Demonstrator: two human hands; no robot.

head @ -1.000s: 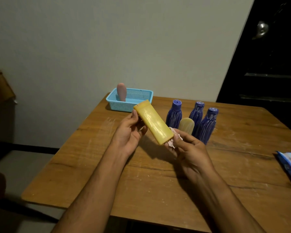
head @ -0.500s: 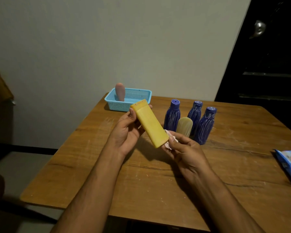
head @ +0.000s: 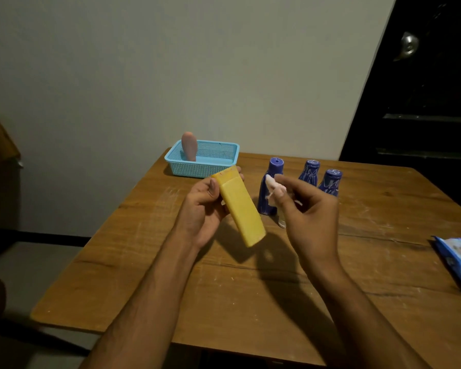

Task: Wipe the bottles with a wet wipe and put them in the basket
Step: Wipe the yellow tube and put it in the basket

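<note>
At the far left corner of the wooden table (head: 155, 265), above the middle of the frame, a light blue mesh basket (head: 205, 170) holds one pink bottle (head: 189, 146) standing upright at its left end. Just below and right of the basket, the left hand (head: 202, 209) grips a flat yellow bottle (head: 239, 206) above the table, thumb on its near face and fingers curled behind its upper end; the bottle slants from upper left down to lower right, its lower end free in the air. To the right, the right hand (head: 308, 209) pinches a small crumpled white wet wipe (head: 274, 187) between thumb and fingertips, apart from the yellow bottle. Behind this hand three dark blue bottles stand upright on the table: the left blue bottle (head: 270, 190) is just beside the wipe in the frame, the middle blue bottle (head: 309, 170) and the right blue bottle (head: 330, 181) show above the knuckles. A pale bottle (head: 281, 222) is mostly hidden behind the right hand. At the right edge of the frame lies a blue wipes packet (head: 459, 258).
</note>
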